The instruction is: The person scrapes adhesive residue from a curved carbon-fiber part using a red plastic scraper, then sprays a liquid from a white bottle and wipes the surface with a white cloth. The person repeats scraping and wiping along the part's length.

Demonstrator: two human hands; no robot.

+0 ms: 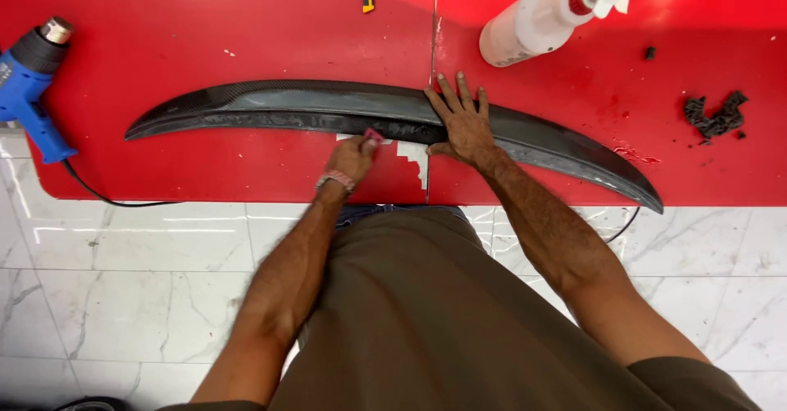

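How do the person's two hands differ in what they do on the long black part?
The left hand is curled and pinches a small pink piece against the near edge of the long black curved part. The right hand lies flat on top of that part, fingers spread, holding nothing. The left wrist wears a band; the right wrist is bare. Both hands meet the part near its middle, over the red table.

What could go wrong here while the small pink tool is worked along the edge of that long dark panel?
The pink tool in the left hand could slip and scratch the long dark panel. Only the right hand steadies the panel, so it might slide on the red table. The heat gun overhangs the table's edge and may fall.
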